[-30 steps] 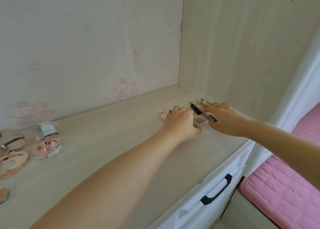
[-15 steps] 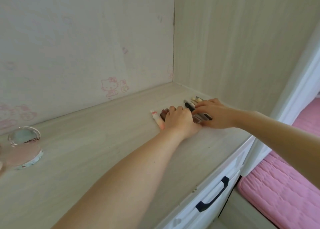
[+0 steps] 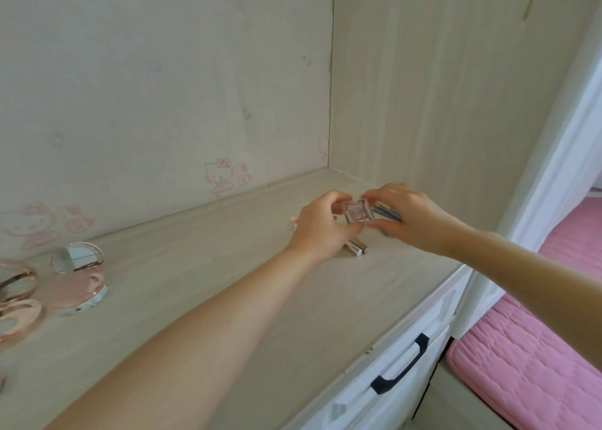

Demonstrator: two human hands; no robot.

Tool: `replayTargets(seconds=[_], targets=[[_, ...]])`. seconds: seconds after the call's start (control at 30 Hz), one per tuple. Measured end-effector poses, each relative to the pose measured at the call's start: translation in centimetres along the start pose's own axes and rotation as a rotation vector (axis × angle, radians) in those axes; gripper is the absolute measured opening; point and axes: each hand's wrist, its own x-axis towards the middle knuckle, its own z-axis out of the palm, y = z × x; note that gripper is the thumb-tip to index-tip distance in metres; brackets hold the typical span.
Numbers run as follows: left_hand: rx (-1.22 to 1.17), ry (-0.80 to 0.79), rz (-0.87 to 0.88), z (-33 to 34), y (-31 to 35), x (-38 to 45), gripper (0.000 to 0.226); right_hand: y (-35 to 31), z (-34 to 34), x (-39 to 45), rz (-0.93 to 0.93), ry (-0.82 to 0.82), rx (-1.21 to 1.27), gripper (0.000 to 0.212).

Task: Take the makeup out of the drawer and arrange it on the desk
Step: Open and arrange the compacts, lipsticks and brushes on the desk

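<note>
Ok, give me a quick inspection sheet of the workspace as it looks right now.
Surface: pale wood-grain desk top, bare in the middle.
Job's things: small square glittery pink compact held off the desk by both hands; slim tubes below; pencils at the right wall.
Clutter: rose-gold round mirror compacts at far left.
Grippers: left hand and right hand both pinch the compact.
Cables: nothing seen.
Surroundings: white drawer with black handle, shut; pink quilted mat.

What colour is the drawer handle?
Black, on a white drawer front; the handle shows clearly in the head view.
</note>
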Motion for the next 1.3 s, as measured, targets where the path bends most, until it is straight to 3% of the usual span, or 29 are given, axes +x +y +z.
replayTargets(seconds=[0.2, 0.3, 0.57, 0.77, 0.87, 1.0, 1.13, 1.3], targets=[[-0.644, 0.042, -0.308, -4.9, 0.9, -3.8, 0.023, -4.8, 0.3, -0.1, -0.027, 0.088, 0.118, 0.046], [-0.882, 0.049, -0.375, -7.6, 0.9, -5.7, 0.024, -7.9, 0.6, -0.2, -0.087, 0.095, 0.132, 0.047], [-0.944, -0.041, -0.444, -14.5, -1.3, -11.8, 0.018, -16.5, 2.4, -0.3, -0.313, 0.047, 0.144, 0.052], [-1.045, -0.077, -0.538, -18.9, -3.3, -16.9, 0.029, -22.8, 4.7, -0.3, -0.378, 0.063, 0.175, 0.052], [-1.070, -0.024, -0.572, -20.8, -4.0, -19.2, 0.022, -25.7, 6.0, -0.5, -0.365, 0.047, 0.279, 0.052], [-1.060, 0.082, -0.559, -22.8, -4.8, -21.6, 0.032, -29.1, 7.8, -1.0, -0.314, 0.049, 0.415, 0.049], [-1.028, 0.151, -0.552, -24.2, -5.4, -23.4, 0.027, -31.5, 9.5, -1.3, -0.275, 0.028, 0.549, 0.035], [-1.010, 0.275, -0.564, -24.5, -6.3, -24.6, 0.034, -33.7, 11.7, -1.7, -0.186, -0.013, 0.670, 0.047]])
